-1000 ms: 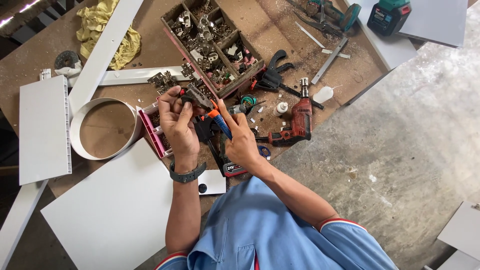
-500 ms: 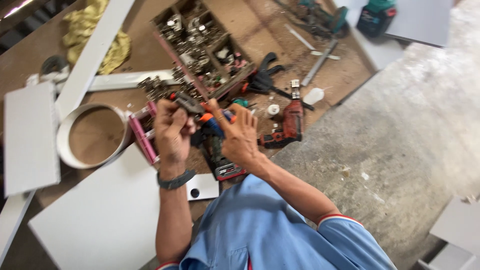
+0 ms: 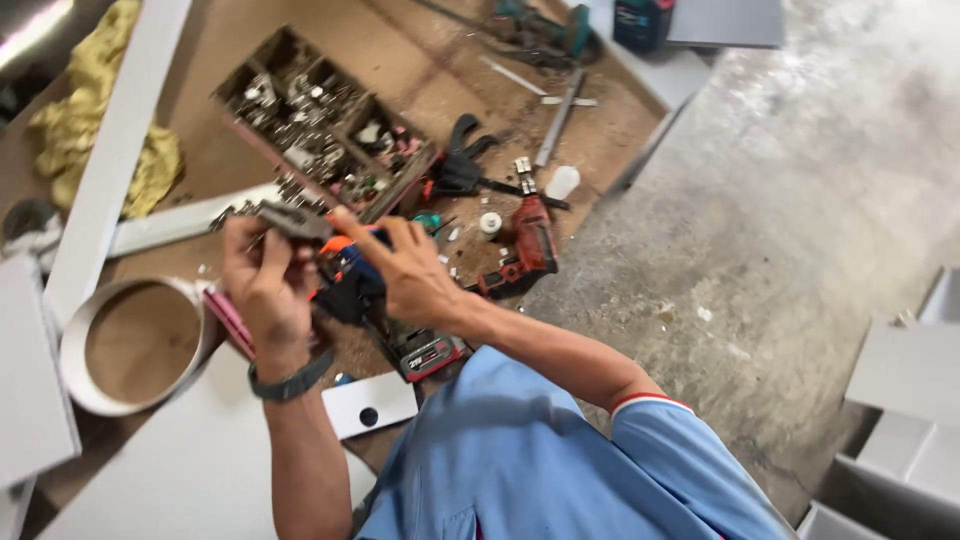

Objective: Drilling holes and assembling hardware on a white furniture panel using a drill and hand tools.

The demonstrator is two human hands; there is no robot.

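Overhead, from the person's own head: a cluttered brown workbench seen past a blue short-sleeved shirt.
Workbench: brown board [image 3: 420, 60] fills the upper left of the view; its right edge runs diagonally beside a grey concrete floor [image 3: 800, 200].
White panels: a large flat panel [image 3: 170, 470] lies at the bench's near left corner; a long white strip [image 3: 115, 150] slants up the left side, over a crumpled yellow cloth [image 3: 100, 80].
White ring: a round white hoop [image 3: 75, 360] lies just left of the left hand, bare bench showing inside it.
Parts tray: a compartmented tray [image 3: 320, 120] of small metal fittings sits mid-bench, beyond the hands.
Red drill: a red power drill [image 3: 525, 250] lies near the right edge, right of the hands, with a black clamp [image 3: 460, 165] just beyond it.
Small white plate: a white piece with a round hole [image 3: 370, 405] lies at the near edge, below the hands.
Left hand: the left hand [image 3: 265, 290], a dark band on its wrist, is raised above the bench and pinches a small grey metal fitting [image 3: 290, 220] at the fingertips.
Right hand: the right hand [image 3: 405, 270] is beside it, fingers loosely spread, fingertips reaching to the same fitting; whether it grips is blurred and cannot be told.
Metal fitting: held in the air between both hands, above a dark tool with orange and blue parts [image 3: 345, 275].
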